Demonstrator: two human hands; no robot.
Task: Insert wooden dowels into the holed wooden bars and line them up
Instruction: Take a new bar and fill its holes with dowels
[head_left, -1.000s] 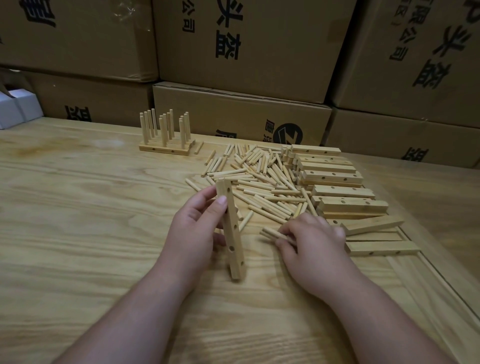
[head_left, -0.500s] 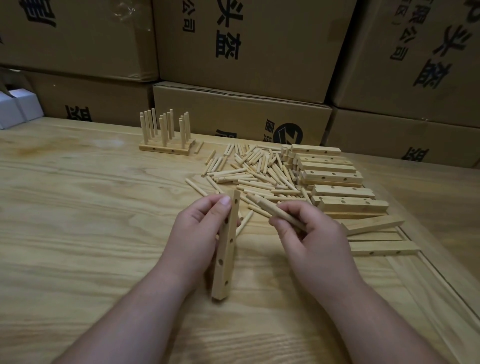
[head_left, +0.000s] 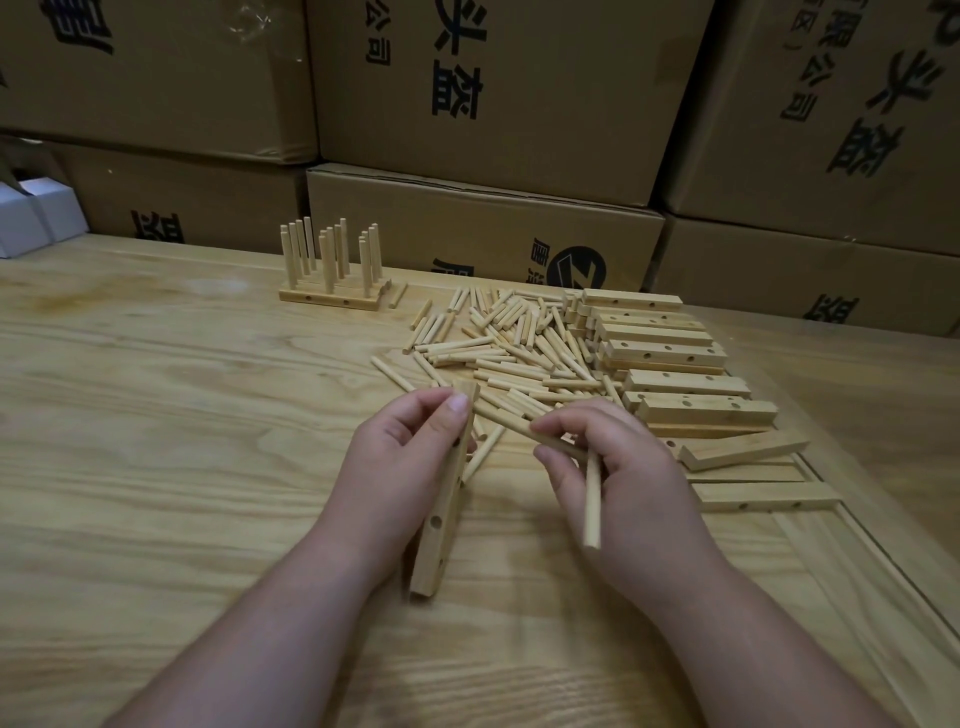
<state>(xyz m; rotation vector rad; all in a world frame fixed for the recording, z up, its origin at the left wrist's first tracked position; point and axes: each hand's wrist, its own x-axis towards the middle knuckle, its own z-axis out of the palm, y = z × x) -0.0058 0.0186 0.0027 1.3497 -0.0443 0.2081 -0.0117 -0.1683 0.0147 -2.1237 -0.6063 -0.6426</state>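
Since before, right hand (head_left: 623, 483) pinches two dowels (head_left: 591, 499) closer to left hand's (head_left: 400, 462) gripped bar (head_left: 441, 509).

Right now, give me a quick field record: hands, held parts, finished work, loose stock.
left hand: left hand grips a holed bar, near end resting on the table
right hand: right hand holds two dowels
dowels in held bar: none visible
finished bars: finished group with upright dowels, far left of the pile
loose dowels: dowel pile beyond the hands
empty bars: bar stack right of the pile
background: cardboard boxes
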